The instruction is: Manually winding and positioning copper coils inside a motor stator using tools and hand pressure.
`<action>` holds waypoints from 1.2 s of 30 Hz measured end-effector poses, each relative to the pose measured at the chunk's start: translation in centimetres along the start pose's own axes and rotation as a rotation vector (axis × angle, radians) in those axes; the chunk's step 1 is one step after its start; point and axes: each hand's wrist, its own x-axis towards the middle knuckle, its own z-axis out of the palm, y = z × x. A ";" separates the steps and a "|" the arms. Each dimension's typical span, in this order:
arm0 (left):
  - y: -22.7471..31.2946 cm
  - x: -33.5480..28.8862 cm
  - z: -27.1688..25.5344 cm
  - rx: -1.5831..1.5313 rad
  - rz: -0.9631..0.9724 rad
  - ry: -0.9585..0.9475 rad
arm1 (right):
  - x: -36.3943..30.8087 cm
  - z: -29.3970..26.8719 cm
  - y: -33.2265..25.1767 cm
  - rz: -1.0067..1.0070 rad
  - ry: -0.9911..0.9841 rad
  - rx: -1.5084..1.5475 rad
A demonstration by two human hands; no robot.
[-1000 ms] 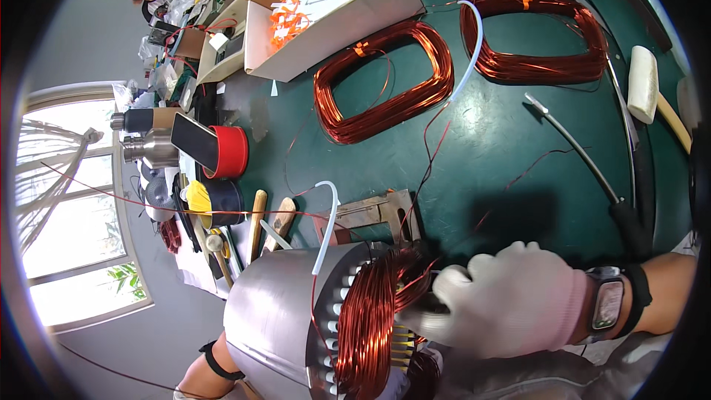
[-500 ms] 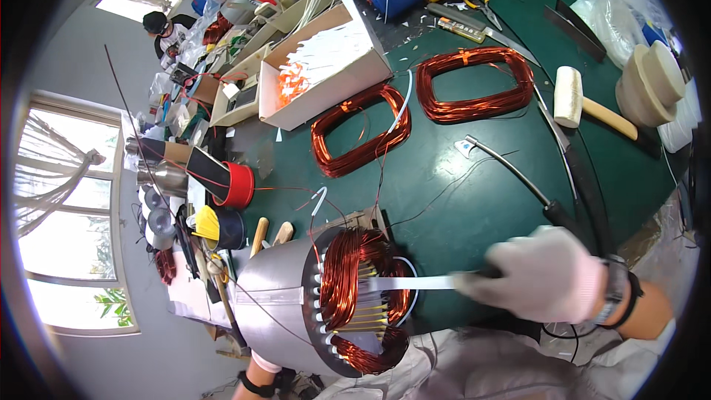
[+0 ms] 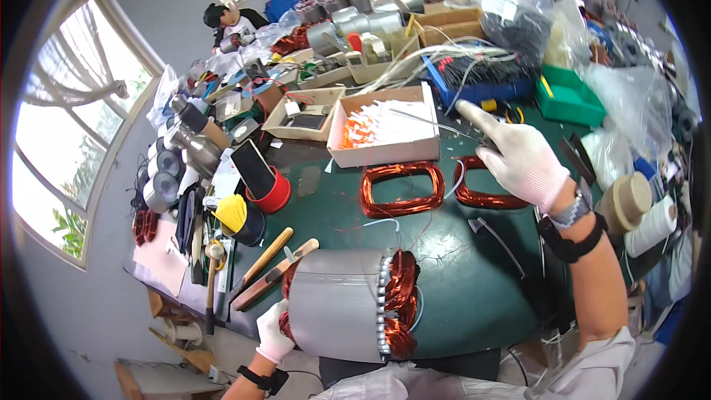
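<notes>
On the near edge of the table lies a grey cylindrical motor stator (image 3: 333,300), on its side. Copper windings (image 3: 401,304) bulge from its right end, beside white slot ends. My left hand (image 3: 275,334), in a white glove, grips the stator's left end at the copper there; some fingertips are hidden. Raised over the table to the right, my gloved right hand (image 3: 518,159) is closed on a thin blade-like tool (image 3: 437,127), its index finger stretched out. The tool points left across a white box of paper strips (image 3: 384,156). A copper coil (image 3: 400,190) and a second coil (image 3: 474,194), partly behind the hand, lie below.
Two wooden-handled tools (image 3: 270,270) lie left of the stator. Beyond them stand a red round holder (image 3: 270,194) and a dark cup with yellow strips (image 3: 235,216). A green bin (image 3: 569,98) and a blue tray (image 3: 474,89) stand at the back right. Another person (image 3: 235,26) works far left.
My right hand has moved from the stator's winding up and away toward the white box, with the tool still in it. The view has shifted, so my left hand now shows.
</notes>
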 end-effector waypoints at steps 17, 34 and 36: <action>2.9 1.2 -0.5 -0.012 0.041 0.146 | -20.2 -1.8 -3.7 0.448 -0.205 -0.385; 8.9 4.5 -5.3 -0.408 -0.164 0.308 | -24.5 -4.0 -7.8 0.574 -0.051 0.059; 11.7 6.6 -6.6 -0.404 -0.134 0.370 | -24.3 -3.7 -7.1 0.475 -0.093 0.107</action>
